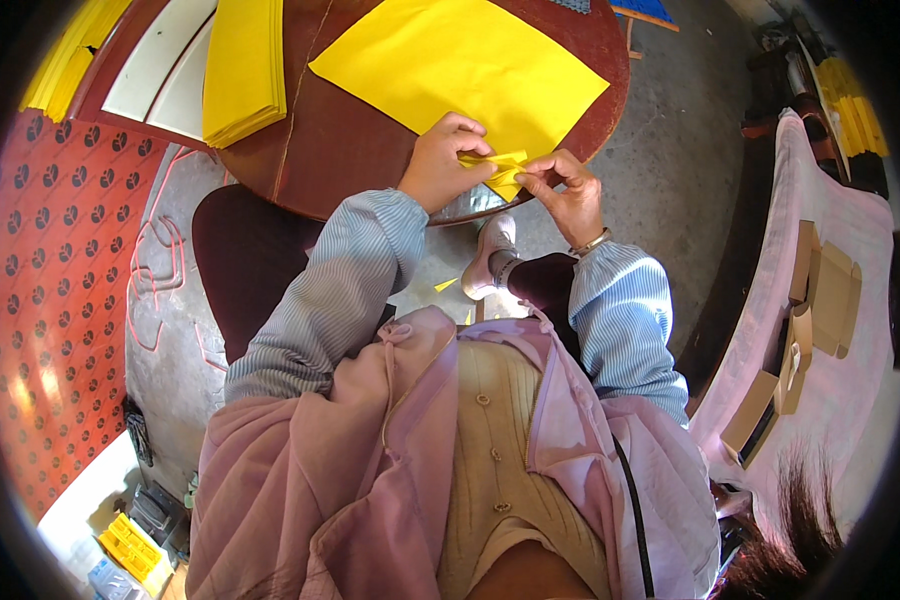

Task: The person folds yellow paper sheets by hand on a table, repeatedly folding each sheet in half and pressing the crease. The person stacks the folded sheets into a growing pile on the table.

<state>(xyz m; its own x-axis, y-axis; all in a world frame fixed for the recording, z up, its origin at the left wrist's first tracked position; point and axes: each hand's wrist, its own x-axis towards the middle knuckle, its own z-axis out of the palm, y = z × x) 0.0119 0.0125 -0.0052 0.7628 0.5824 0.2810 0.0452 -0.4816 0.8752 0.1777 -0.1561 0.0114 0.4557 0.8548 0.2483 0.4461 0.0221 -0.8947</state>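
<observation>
Left hand, right hand: grips closed on fold at near corner of sheet, likely steadying it; stack left, seemingly within reach.

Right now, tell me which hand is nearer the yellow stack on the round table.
Left. The left hand is right of the yellow stack, apart from it; the right hand is farther off to the right.
</observation>
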